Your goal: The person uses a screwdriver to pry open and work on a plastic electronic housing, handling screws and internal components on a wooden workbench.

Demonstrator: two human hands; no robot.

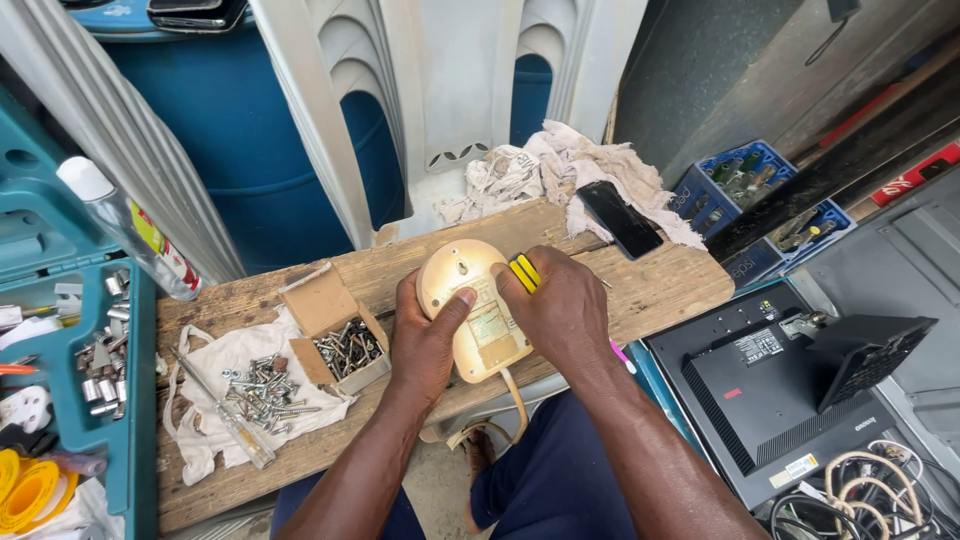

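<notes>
On the wooden worktop (660,290), near its middle, we see a cream-coloured oval appliance (474,310) lying with its flat underside up — a pale label and a small screw hole show on that face, and a beige cord (512,395) runs off its near end over the worktop's edge. The left hand (425,345) cups the appliance's left side, its fingers wrapped under the body and the thumb (452,305) pressed across the underside. The right hand (560,305) is clenched around a yellow-and-black screwdriver handle (524,271) just beside the appliance's upper right edge; the tool's tip is hidden, so we cannot tell where it touches.

Left of the hands sits a small open cardboard box (325,305) holding dark screws, and beside it a white cloth (215,360) carries a heap of loose silver screws (262,390) and a clear-handled screwdriver (235,430). A teal tool case (135,470) stands open at the far left, with a white-capped tube (125,225) leaning above it. Behind the appliance lie crumpled rags (560,165) and a black phone (618,218) — well apart from the hands. To the right, off the worktop, a black monitor (770,385) lies face down.
</notes>
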